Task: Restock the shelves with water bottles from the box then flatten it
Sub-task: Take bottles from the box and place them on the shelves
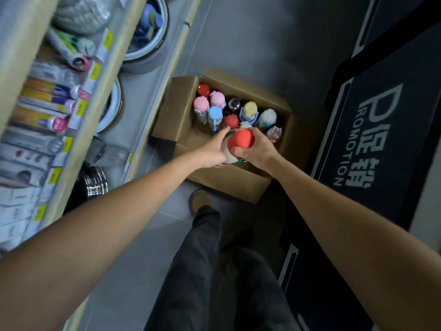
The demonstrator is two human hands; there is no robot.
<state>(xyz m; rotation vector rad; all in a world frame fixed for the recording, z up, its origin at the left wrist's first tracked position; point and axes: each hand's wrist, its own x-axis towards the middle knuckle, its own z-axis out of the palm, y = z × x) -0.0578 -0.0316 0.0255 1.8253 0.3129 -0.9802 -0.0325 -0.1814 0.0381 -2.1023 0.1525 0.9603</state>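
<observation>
An open cardboard box (183, 115) stands on the grey floor beside the shelves. Several water bottles with red, pink, blue, yellow and white caps (216, 108) stand upright inside it. Both hands hold one white bottle with a red cap (239, 143) just above the box's near side. My right hand (259, 151) grips its cap and upper part from the right. My left hand (214, 149) lies against the bottle's left side, its index finger stretched toward the other caps.
Wooden shelves (95, 111) with boxed goods, yellow price tags and stacked bowls (143, 44) run along the left. A dark promotion display (381, 139) stands at the right. My leg and shoe (199, 201) are just before the box.
</observation>
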